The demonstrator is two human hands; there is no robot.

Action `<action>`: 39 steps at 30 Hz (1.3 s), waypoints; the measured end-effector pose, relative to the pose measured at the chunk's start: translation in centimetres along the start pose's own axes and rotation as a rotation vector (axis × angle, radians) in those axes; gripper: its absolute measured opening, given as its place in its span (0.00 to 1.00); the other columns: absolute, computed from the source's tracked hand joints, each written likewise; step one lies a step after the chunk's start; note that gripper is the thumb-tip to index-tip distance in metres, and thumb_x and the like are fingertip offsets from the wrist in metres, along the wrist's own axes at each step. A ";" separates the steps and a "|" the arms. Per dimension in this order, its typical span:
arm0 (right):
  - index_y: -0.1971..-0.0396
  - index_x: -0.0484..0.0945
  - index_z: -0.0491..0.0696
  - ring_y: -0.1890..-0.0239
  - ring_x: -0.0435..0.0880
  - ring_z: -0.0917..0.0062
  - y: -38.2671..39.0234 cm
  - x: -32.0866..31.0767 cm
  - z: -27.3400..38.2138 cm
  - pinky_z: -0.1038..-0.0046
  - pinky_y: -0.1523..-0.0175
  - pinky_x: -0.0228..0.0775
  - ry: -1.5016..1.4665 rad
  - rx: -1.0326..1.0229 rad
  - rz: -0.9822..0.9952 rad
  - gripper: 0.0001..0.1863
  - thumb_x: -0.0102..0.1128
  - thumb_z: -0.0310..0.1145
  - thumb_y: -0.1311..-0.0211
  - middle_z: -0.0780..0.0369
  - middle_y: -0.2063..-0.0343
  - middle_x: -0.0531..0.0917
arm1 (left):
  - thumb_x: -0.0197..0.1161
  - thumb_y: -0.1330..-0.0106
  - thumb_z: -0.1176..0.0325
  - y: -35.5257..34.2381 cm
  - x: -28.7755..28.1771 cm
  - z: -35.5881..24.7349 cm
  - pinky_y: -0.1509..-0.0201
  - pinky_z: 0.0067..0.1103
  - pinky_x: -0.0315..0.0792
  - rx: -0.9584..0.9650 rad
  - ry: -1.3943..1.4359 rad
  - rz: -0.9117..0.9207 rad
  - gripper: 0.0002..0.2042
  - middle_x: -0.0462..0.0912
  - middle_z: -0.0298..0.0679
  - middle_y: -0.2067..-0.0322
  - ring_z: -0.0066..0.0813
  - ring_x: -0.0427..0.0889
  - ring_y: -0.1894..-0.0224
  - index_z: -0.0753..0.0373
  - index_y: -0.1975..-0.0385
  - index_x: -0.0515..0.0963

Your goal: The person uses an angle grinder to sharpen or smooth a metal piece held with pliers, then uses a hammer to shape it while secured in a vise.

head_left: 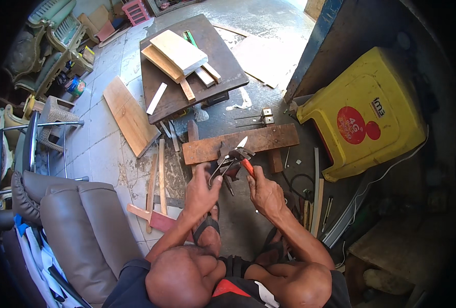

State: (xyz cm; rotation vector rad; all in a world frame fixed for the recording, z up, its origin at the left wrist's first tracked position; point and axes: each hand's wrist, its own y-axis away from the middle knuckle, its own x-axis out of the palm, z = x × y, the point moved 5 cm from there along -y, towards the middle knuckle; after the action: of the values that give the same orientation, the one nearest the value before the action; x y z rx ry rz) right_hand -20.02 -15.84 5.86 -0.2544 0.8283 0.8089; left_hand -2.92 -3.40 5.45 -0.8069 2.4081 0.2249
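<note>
My left hand (pixel 202 189) is closed on a thin bent metal rod (pixel 217 169). Red-handled pliers (pixel 247 167) are gripped in my right hand (pixel 268 194), their dark head tilted up and left beside the rod. Both hands work close together in front of my knees. Just beyond them a thick, worn wooden beam (pixel 279 139) lies crosswise on a low wooden support. Dark metal parts, perhaps a small vise, sit at the beam's near edge, partly covered by the tool and my fingers. A pale pointed piece shows above the pliers' head, its kind unclear.
A dark low table (pixel 215 92) beyond the beam bears cut wooden boards (pixel 179 51). One wide plank (pixel 130 115) leans at its left. A yellow plastic stool (pixel 366 113) lies tipped at right. Wood strips (pixel 161 177) and a brown cushioned seat (pixel 79 231) are at left.
</note>
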 end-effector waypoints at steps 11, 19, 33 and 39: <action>0.46 0.67 0.48 0.69 0.83 0.39 0.2 0.4 0.1 0.43 0.67 0.71 -0.072 0.049 0.001 0.14 0.52 0.39 0.20 0.44 0.76 0.82 | 0.61 0.26 0.59 -1.3 2.0 -2.4 0.71 0.48 0.77 0.086 -0.456 -0.029 0.16 0.84 0.57 0.66 0.62 0.85 0.72 0.66 0.52 0.71; 0.40 0.70 0.46 0.69 0.87 0.44 3.0 -3.3 -0.4 0.56 0.66 0.76 -0.328 0.041 -0.147 0.17 0.52 0.39 0.19 0.45 0.76 0.82 | 0.54 0.22 0.55 0.7 0.6 -0.7 0.68 0.52 0.74 -0.049 -0.445 0.029 0.16 0.82 0.60 0.76 0.67 0.84 0.71 0.65 0.60 0.72; 0.42 0.71 0.43 0.71 0.87 0.46 3.5 -3.1 -1.1 0.58 0.67 0.76 -0.339 0.046 -0.109 0.16 0.52 0.38 0.19 0.45 0.77 0.82 | 0.50 0.19 0.58 1.2 1.4 1.2 0.64 0.53 0.73 -0.107 -0.279 0.031 0.16 0.82 0.60 0.74 0.69 0.82 0.67 0.63 0.64 0.75; 0.43 0.72 0.44 0.72 0.86 0.48 3.0 -1.6 -0.5 0.61 0.66 0.74 -0.288 -0.025 -0.048 0.15 0.54 0.37 0.20 0.48 0.77 0.80 | 0.52 0.21 0.60 0.8 1.0 1.0 0.67 0.51 0.74 -0.055 -0.275 -0.014 0.16 0.81 0.59 0.76 0.67 0.83 0.70 0.64 0.69 0.76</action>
State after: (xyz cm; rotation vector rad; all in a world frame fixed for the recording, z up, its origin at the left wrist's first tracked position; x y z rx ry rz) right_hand -23.17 -14.89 7.04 -0.1738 0.5399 0.7896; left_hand -3.58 -2.94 4.05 -0.7632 2.1455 0.3730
